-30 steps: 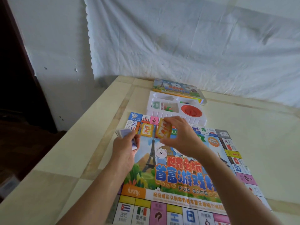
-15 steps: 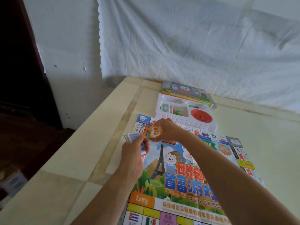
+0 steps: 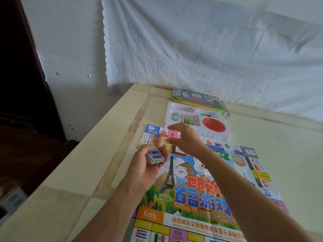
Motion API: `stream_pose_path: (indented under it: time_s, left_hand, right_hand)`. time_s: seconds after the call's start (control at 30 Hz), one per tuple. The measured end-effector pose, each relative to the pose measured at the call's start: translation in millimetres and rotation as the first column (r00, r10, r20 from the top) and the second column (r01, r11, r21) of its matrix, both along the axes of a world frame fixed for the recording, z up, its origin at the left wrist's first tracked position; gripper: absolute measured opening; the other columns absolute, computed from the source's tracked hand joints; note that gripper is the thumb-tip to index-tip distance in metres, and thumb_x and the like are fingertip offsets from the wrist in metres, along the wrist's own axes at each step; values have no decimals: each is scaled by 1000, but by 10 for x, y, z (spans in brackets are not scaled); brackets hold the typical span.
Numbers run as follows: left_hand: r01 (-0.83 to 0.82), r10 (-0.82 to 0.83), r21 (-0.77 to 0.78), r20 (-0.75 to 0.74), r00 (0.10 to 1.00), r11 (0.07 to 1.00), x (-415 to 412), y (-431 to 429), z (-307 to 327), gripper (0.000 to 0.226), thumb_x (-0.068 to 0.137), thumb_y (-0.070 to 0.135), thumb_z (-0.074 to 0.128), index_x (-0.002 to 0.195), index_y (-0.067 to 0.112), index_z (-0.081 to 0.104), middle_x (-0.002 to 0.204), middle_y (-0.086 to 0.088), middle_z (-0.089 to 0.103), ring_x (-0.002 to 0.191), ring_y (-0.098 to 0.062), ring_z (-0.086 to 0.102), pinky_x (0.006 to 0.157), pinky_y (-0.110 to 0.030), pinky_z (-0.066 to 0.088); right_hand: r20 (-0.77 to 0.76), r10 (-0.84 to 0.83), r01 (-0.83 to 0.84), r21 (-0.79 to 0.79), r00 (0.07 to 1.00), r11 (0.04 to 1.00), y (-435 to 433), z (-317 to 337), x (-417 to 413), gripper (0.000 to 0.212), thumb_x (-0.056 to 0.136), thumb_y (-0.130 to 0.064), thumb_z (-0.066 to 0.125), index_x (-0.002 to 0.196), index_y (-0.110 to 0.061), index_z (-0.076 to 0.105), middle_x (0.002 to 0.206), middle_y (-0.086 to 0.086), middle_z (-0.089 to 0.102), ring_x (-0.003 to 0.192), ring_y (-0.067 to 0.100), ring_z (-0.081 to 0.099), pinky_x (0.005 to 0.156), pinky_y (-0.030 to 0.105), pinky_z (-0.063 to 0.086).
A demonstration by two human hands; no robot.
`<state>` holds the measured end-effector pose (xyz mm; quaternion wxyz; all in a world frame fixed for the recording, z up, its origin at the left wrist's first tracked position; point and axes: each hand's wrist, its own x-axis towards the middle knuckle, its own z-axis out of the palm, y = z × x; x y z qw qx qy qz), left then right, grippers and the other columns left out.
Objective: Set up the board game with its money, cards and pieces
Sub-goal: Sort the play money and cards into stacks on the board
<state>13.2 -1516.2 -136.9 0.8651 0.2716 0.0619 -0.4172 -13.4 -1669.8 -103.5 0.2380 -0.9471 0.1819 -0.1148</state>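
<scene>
The card step is in hand. The left hand (image 3: pixel 145 168) grips a stack of cards (image 3: pixel 154 156), fingers curled round its edges, just over the game board's (image 3: pixel 192 193) ten o'clock edge. The right hand (image 3: pixel 186 137) hovers over the board's eleven o'clock corner with its fingers straight and spread. As far as the blur lets me judge, it holds nothing. Under it, on the board, lie a yellow card pile (image 3: pixel 163 143) and, just beside it toward four o'clock, a red card pile (image 3: pixel 180 152) half hidden by the wrist.

The next move is probably to set down the held stack. That calls for the free hand to square it and find a spot beside the two piles, without nudging them. The money and pieces look untouched in the white tray (image 3: pixel 170 109), which sits against the board's twelve o'clock edge.

By count:
- One board on the table (image 3: pixel 78 180).
- One tray.
- One game box (image 3: pixel 197 97) beyond the tray.
- One red round dish (image 3: pixel 213 125) in the tray.
- One bundle of green banknotes (image 3: pixel 175 116).
- One held stack.
- Two piles on the board.

The small pieces in the tray are too small to count.
</scene>
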Motion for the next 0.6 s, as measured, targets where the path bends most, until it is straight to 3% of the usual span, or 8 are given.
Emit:
stream_pose_path:
  time_s: [0.07,0.13,0.27,0.37,0.43,0.5,0.6]
  left_hand:
    - [112,-110,-44,55,992,993,-36,16,21,22,90,0,46,111,-2,51,92,-25,68,82,-35,69,80,-47,56]
    - [223,-216,-25,159,963,975,-116,10,34,25,88,0,49,113,-3,52,94,-27,69,80,-37,70,78,-53,54]
    - [381,-393,103,328,859,919,-299,-27,17,29,81,10,58,108,1,61,90,-23,70,75,-31,71,70,-45,60]
    - [459,-464,104,349,814,882,-361,-24,8,28,87,14,61,111,0,63,101,-26,68,86,-33,69,79,-45,57]
    - [481,-479,91,361,800,872,-342,-22,-8,34,87,10,60,118,-4,59,111,-30,64,93,-36,67,81,-45,57]
    - [440,-475,183,409,779,879,-344,-41,-23,33,87,7,59,117,-7,58,106,-28,66,90,-35,68,76,-41,59]
    - [340,-461,323,474,750,883,-379,-86,-42,33,79,13,62,106,-6,63,96,-24,68,85,-32,69,71,-38,60]
  right_hand:
    - [139,-98,75,162,985,984,145,70,-279,30,88,-19,64,117,-14,60,105,1,63,93,13,59,82,28,50]
    - [154,-178,113,354,972,928,320,51,-616,19,89,-22,62,108,-17,61,92,-3,65,79,10,63,68,23,53]
    - [122,-283,163,581,951,797,470,-127,-1018,15,86,-22,67,99,-21,60,90,3,64,75,17,65,64,33,57]
    - [167,-330,138,672,929,728,452,-236,-1147,8,88,-9,64,95,-13,63,83,7,65,61,7,63,53,20,52]
    - [216,-383,85,770,898,633,450,-247,-1209,5,89,-4,60,92,-7,62,76,9,61,49,1,56,46,13,43]
    - [232,-421,47,830,877,556,415,-254,-1262,3,89,-2,59,90,-3,61,68,6,58,44,2,51,42,14,40]
    - [239,-423,24,848,874,529,371,-286,-1292,5,89,-3,59,84,-4,59,58,-2,53,45,7,43,44,19,36]
